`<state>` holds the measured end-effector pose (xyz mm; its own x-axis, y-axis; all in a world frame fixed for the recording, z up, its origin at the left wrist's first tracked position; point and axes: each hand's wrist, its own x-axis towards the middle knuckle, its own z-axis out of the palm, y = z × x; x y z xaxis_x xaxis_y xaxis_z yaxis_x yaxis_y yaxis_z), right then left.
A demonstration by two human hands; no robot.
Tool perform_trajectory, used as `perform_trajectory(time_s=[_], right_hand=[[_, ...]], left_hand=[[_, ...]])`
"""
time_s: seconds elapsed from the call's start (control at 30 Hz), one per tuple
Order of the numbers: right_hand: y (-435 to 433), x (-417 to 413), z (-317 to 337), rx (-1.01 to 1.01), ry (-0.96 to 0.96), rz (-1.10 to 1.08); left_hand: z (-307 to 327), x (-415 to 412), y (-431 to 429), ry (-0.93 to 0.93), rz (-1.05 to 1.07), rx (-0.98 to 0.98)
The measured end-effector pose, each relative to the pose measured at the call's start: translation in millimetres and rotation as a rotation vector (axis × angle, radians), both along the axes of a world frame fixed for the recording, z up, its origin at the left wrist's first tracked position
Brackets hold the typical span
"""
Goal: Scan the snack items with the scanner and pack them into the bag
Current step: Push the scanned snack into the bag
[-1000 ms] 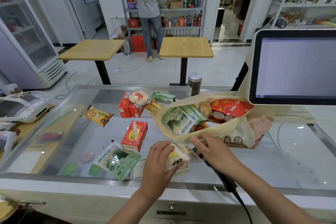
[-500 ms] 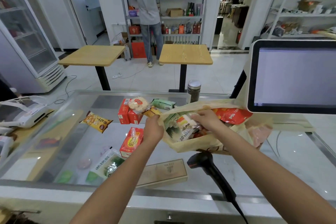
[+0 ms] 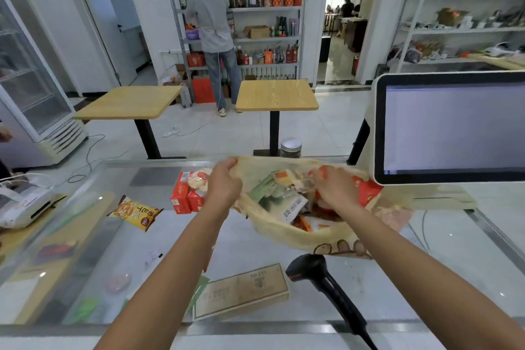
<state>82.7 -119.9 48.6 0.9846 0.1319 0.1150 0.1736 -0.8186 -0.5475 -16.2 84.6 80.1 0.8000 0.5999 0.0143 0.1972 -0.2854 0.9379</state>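
Gripping the left rim of the beige bag (image 3: 284, 236) with the left hand (image 3: 224, 183), fingers curled round the cloth, holding the mouth open over the glass desk (image 3: 122, 244). Reaching into that mouth with the right hand (image 3: 332, 192), fingers bent down among the snack packets (image 3: 287, 202) already inside; impossible to tell whether pinching one or merely touching. Near the front edge, lying on the desk apart from both hands: the black scanner (image 3: 312, 268), just beside a flat tan box (image 3: 241, 291). Left of the bag, unpacked: red cartons (image 3: 183, 197) and a yellow packet (image 3: 136, 212).
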Motion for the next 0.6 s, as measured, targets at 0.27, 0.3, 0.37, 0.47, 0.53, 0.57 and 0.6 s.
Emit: perform_trajectory(time_s=[0.27, 0.3, 0.37, 0.47, 0.53, 0.57, 0.6], right_hand=[[-46.1, -48.6, -38.4, 0.501, -0.046, -0.633], [-47.7, -42.4, -39.1, 0.572, 0.045, -0.731], [-51.2, -31.7, -43.2, 0.674, 0.178, -0.720], [-45.3, -29.5, -46.2, 0.618, 0.149, -0.424], [-33.2, -34.5, -48.8, 0.468, 0.056, -0.295], [-25.1, -39.3, -47.1, 0.388, 0.036, -0.242], [-17.2, -42.1, -47.7, 0.316, 0.044, -0.192]], left_hand=[[-44.7, 1.4, 1.0, 0.044, 0.043, -0.232], [-44.4, 2.8, -0.1, 0.035, 0.045, -0.263], [-42.2, 3.1, -3.9, 0.036, 0.048, -0.325], [-33.8, -0.4, -8.2, 0.018, 0.038, -0.481], [-18.6, -3.9, -4.6, -0.066, -0.008, -0.640], [-8.7, -5.2, -1.7, -0.124, -0.048, -0.696], [2.4, -6.3, 0.3, -0.179, -0.093, -0.727]])
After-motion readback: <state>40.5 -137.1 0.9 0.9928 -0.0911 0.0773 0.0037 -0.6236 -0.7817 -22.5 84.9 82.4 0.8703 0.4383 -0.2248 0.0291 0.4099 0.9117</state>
